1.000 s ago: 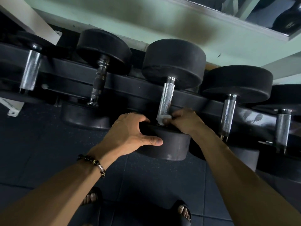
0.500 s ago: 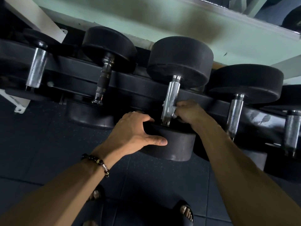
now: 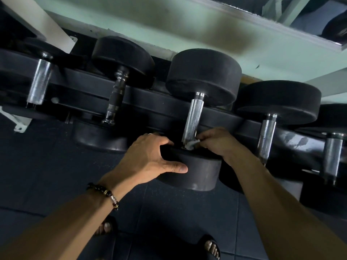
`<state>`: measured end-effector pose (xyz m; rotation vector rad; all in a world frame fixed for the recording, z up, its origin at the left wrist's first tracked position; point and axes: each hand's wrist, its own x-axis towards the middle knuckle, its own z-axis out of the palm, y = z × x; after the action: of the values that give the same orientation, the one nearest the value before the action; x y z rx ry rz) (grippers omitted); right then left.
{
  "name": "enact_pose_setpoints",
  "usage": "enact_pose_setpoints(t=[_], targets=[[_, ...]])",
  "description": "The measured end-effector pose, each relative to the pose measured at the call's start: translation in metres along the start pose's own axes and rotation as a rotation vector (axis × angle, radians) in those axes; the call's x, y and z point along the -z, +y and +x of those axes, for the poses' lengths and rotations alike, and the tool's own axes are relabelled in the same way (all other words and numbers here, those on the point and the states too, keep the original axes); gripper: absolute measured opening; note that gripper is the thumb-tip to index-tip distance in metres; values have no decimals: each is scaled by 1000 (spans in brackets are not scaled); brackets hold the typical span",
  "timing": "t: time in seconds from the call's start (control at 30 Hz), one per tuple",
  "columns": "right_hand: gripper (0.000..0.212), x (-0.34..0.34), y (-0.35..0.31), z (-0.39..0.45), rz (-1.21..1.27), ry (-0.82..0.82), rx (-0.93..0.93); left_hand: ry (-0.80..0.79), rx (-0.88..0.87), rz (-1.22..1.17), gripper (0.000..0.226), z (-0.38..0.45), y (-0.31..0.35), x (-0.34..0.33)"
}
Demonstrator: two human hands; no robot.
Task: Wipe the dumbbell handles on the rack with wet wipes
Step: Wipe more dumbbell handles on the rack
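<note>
A black dumbbell lies across the black rack (image 3: 150,107) in the middle of the view, its knurled chrome handle (image 3: 194,117) running toward me. My left hand (image 3: 150,156) grips the near head (image 3: 197,171) of this dumbbell, thumb along its side. My right hand (image 3: 217,141) pinches a small white wet wipe (image 3: 190,145) against the lower end of the handle, where it meets the near head. Most of the wipe is hidden under the fingers.
More dumbbells rest on the rack: chrome handles at far left (image 3: 38,83), right (image 3: 266,136) and far right (image 3: 333,156), and a darker handle (image 3: 116,98) left of centre. A pale green shelf (image 3: 169,25) overhangs the rack. My sandalled feet (image 3: 210,246) stand on dark floor tiles.
My right hand slid up the handle with the wipe half a second ago, then came back down to the handle's lower end. My left hand kept its grip on the near head.
</note>
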<state>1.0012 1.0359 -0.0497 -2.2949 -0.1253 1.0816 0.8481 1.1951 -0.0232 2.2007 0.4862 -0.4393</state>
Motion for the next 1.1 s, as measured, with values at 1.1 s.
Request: enact_pose_setpoints(t=[1.1], targets=[[23, -1, -46, 52, 866, 395, -177, -14, -20, 26, 90, 2, 0, 1]])
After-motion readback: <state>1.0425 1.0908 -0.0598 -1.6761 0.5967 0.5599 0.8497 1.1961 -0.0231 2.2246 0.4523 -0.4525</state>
